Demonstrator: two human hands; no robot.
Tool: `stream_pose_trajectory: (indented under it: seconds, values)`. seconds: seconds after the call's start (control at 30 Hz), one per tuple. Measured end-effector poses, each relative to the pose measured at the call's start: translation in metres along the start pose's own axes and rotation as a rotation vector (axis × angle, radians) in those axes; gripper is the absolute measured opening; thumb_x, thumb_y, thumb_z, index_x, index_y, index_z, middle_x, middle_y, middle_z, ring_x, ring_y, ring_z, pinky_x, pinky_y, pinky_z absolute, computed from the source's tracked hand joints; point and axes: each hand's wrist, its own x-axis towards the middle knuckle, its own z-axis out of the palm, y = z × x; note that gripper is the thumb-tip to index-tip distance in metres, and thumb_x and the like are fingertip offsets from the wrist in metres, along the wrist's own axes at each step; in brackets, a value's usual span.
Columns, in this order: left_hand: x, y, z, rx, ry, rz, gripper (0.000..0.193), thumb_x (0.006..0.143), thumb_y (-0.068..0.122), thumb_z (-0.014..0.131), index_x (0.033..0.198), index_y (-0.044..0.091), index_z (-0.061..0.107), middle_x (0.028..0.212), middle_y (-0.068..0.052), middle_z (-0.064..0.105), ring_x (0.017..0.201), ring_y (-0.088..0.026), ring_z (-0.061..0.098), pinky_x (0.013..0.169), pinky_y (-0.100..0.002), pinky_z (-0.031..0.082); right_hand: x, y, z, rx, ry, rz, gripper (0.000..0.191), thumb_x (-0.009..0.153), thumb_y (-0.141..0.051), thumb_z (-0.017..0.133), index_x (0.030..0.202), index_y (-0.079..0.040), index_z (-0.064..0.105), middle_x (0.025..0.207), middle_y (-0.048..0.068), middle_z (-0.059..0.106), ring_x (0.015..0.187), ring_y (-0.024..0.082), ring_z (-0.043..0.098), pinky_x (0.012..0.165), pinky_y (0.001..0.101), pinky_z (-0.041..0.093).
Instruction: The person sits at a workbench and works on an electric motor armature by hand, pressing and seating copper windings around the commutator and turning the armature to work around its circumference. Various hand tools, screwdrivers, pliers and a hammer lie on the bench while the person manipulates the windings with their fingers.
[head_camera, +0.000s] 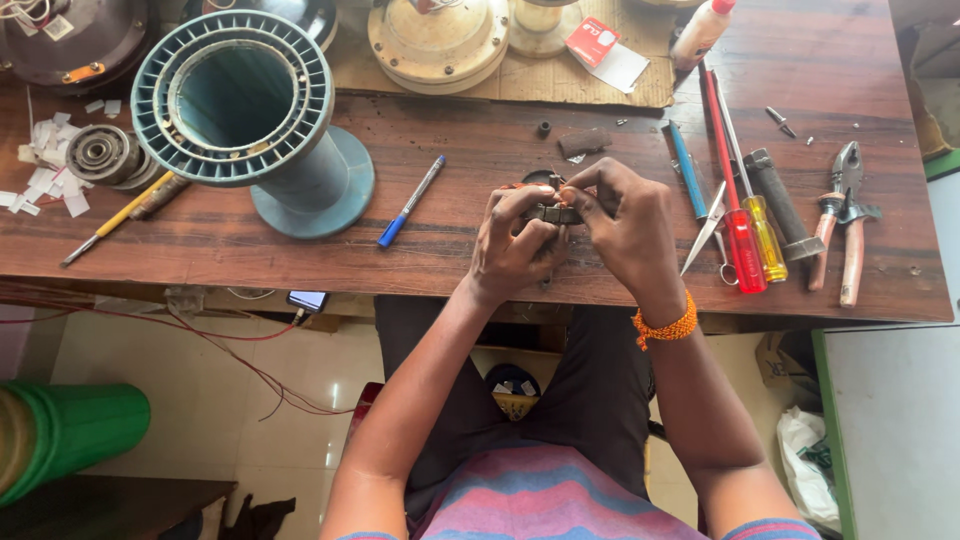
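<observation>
Dark wood: the worn brown plank workbench (500, 250) fills the top of the view, pretty cluttered.
Held part: a small dull grey metal piece (556, 214), pinched between both hands just above the bench's near edge; too small to tell what it is exactly.
Left hand: the left hand (515, 245) is curled round the piece from below, fingers clamped on it.
Right hand: the right hand (625, 225), orange bead bracelet (665, 327) on the wrist, grips the same piece from above with its fingertips.
Left of hands: a blue-capped pen (411, 201), then a big teal plastic spool lying tilted (245, 110).
Right of hands: a blue pen (686, 170), a red-handled screwdriver (735, 215), a yellow-handled screwdriver (760, 225), orange-gripped pliers (842, 225).
Far left: a yellow-handled tool (115, 220) and white paper scraps (50, 170).
</observation>
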Motion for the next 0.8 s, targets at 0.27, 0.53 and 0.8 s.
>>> stream_pose_trajectory:
  seconds: [0.27,0.53,0.8]
  values:
    - [0.011,0.003,-0.007,-0.004,-0.105,0.038,0.026,0.091,0.015,0.084,0.096,0.011,0.058,0.134,-0.002,0.061,0.119,-0.023,0.060,0.102,-0.042,0.048,-0.015,0.021,-0.009,0.084,0.136,0.065,0.006,0.098,-0.006,0.076,0.101,-0.004,0.072,0.073,-0.006,0.060,0.063,0.001,0.044,0.054,0.0220,0.034]
    - [0.010,0.003,-0.003,0.007,-0.133,0.021,0.037,0.091,0.012,0.085,0.106,0.015,0.052,0.132,0.003,0.068,0.117,-0.021,0.061,0.098,-0.040,0.044,-0.053,0.036,0.003,0.235,0.255,0.090,0.008,0.099,-0.004,0.076,0.100,-0.002,0.068,0.069,-0.010,0.049,0.063,-0.001,0.037,0.054,0.0207,0.027]
    - [0.006,0.000,-0.001,-0.011,-0.137,0.007,0.036,0.093,0.012,0.083,0.104,0.013,0.048,0.135,0.001,0.067,0.118,-0.022,0.060,0.098,-0.043,0.042,-0.067,0.050,0.033,0.231,0.292,-0.027,0.008,0.099,0.002,0.072,0.100,-0.001,0.065,0.067,-0.009,0.046,0.062,-0.001,0.036,0.054,0.0210,0.028]
